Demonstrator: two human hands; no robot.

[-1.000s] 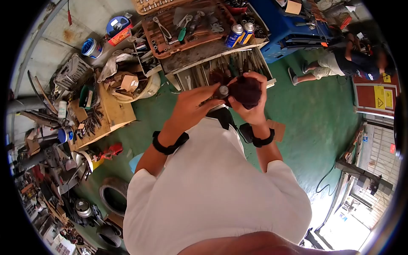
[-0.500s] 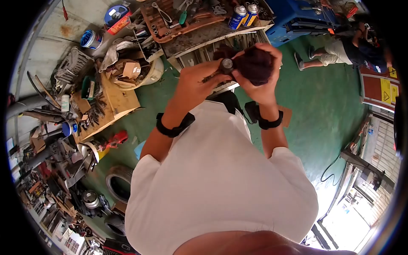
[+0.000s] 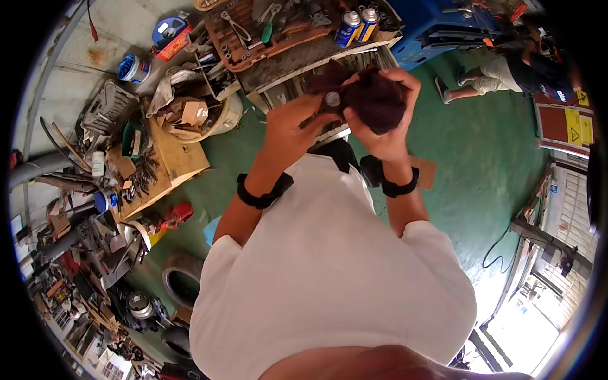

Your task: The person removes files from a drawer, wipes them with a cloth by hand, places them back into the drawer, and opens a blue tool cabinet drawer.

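My left hand (image 3: 293, 125) is closed on a small metal tool (image 3: 332, 99) with a round end, seen end-on; the rest of the tool is hidden by the fingers. Beside it, my right hand (image 3: 387, 136) grips a bunched dark maroon cloth (image 3: 375, 101) against the tool's round end. Part of the cloth spreads behind the tool, over an open drawer (image 3: 296, 88) of long tools. Both hands are close together in front of the drawer.
An orange-brown tool tray (image 3: 244, 56) and two blue spray cans (image 3: 348, 29) stand on the cabinet top. Left of it is a round bin (image 3: 229, 119) with cardboard. A person (image 3: 506, 76) stands at the upper right. Tires (image 3: 182, 278) lie at the lower left.
More of the maroon cloth now shows behind and to the left of the tool. Both hands sit slightly farther right than a second ago, still holding the tool and cloth.
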